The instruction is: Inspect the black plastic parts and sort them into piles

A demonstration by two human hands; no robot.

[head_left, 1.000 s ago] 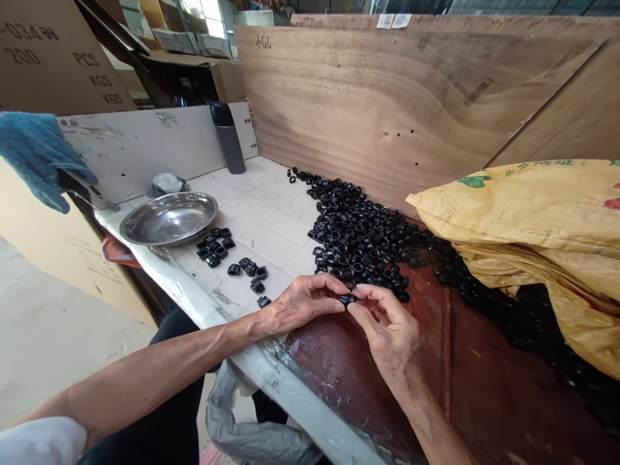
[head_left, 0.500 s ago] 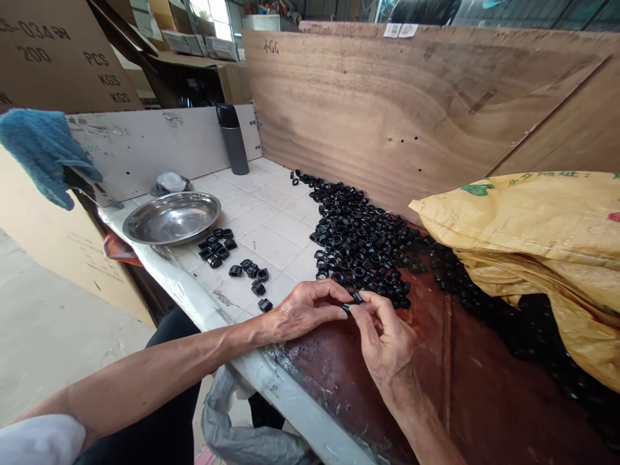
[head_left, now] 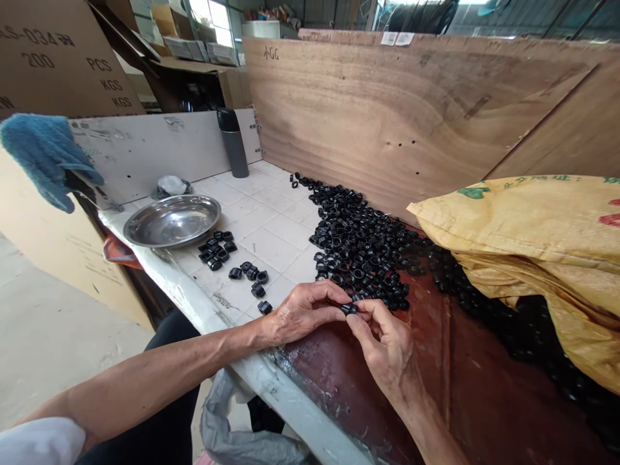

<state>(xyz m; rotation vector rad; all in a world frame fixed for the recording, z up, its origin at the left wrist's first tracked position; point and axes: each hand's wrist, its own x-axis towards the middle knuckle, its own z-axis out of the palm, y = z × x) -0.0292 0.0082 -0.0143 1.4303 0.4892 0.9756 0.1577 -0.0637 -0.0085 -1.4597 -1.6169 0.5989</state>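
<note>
Between my fingertips is a small black plastic ring, partly covered by them. My left hand pinches it from the left with thumb and forefinger. From the other side my right hand grips the same piece, also closed. Both hands are just above the dark red-brown sheet at the near edge of a big pile of similar black rings. Left of my left wrist, several more rings sit in small loose groups on the white tiles.
A steel bowl stands at the left edge, with a dark flask behind it. A plywood board walls the back. On the right, a yellow woven sack lies over more rings. A blue towel hangs at far left.
My fingers have shifted slightly around the black ring, and more of it shows between the fingertips. The view has tilted a little; the pile and loose rings look unchanged.
</note>
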